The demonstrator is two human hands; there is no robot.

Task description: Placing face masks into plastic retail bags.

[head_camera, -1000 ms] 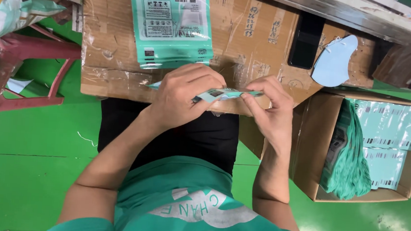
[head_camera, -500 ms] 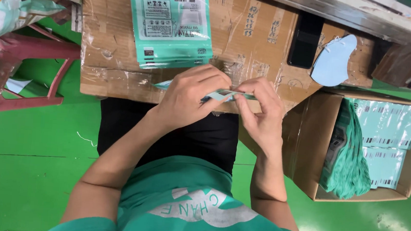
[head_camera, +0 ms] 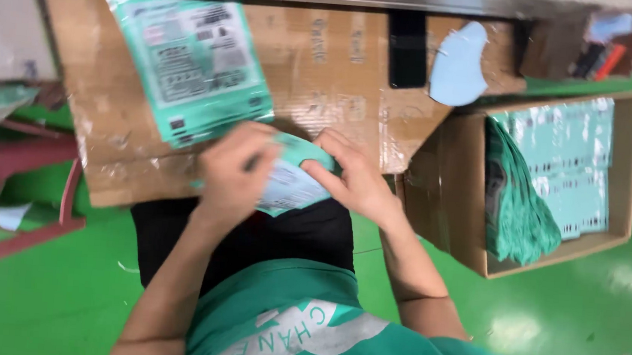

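Both my hands hold one teal and white flat pouch point(head_camera: 295, 181) at the near edge of a cardboard work surface point(head_camera: 325, 58). My left hand point(head_camera: 232, 169) grips its left side with the fingers curled over it. My right hand point(head_camera: 352, 174) pinches its right upper part. A stack of similar teal printed pouches point(head_camera: 193, 66) lies on the cardboard just beyond my left hand. The picture is blurred, so what is inside the pouch cannot be made out.
An open cardboard box point(head_camera: 620, 179) on the right holds teal pouches point(head_camera: 518, 193) standing and lying flat. A light blue mask-shaped piece point(head_camera: 458, 65) and a black phone point(head_camera: 407, 49) lie on the cardboard. A red stool point(head_camera: 22, 184) stands left, on a green floor point(head_camera: 43, 306).
The pouch, held edge-on as a thin strip before, now lies flatter with its face showing. Both hands shifted a little lower and left; the view has tilted and blurred.
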